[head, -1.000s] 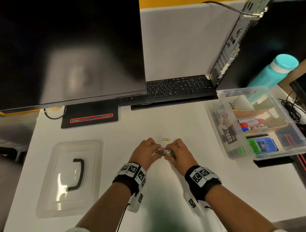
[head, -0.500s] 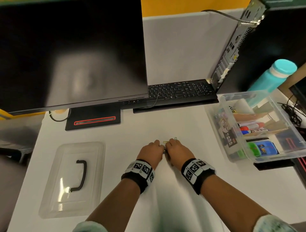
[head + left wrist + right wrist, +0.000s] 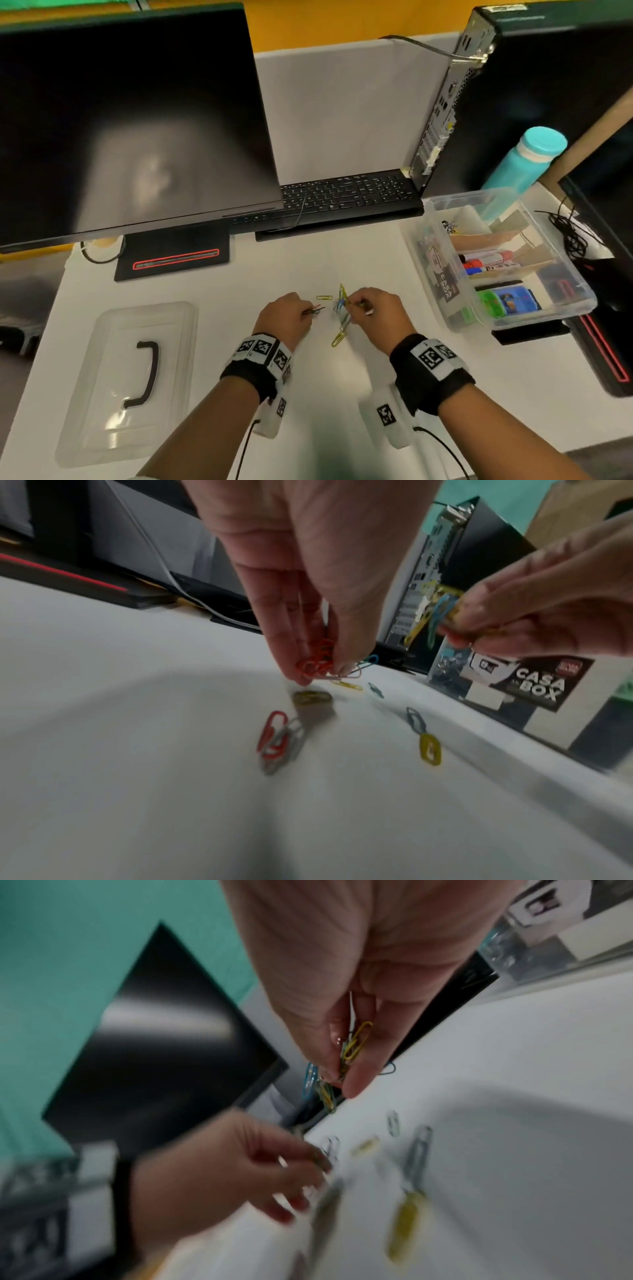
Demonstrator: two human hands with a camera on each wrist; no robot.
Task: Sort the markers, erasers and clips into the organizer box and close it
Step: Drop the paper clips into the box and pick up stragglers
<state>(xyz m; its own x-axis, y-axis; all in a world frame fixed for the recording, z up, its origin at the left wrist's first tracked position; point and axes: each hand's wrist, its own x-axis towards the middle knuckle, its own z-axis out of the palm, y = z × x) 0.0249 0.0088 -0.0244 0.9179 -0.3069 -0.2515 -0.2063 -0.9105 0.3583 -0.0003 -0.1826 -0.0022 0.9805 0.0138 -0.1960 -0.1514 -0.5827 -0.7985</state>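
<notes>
My left hand point(image 3: 286, 317) pinches red clips point(image 3: 316, 661) low over the table point(image 3: 212, 342). My right hand point(image 3: 376, 310) pinches yellow and blue clips point(image 3: 354, 1045), hanging lengthwise downward. Loose clips point(image 3: 430, 749) lie flat between; the box point(image 3: 442, 274) stands right.

Counts, head view: two hands, left hand point(image 3: 286, 317) and right hand point(image 3: 378, 313), each pinching a bunch of coloured wire paper clips; number per bunch could not be told. One clear plastic organizer box point(image 3: 555, 310), one clear flat lid with black handle point(image 3: 102, 411). Three markers point(image 3: 486, 262) lay in the box. Left wrist view showed about six loose clips point(image 3: 430, 749) on the white table; blur prevented a firm count.
</notes>
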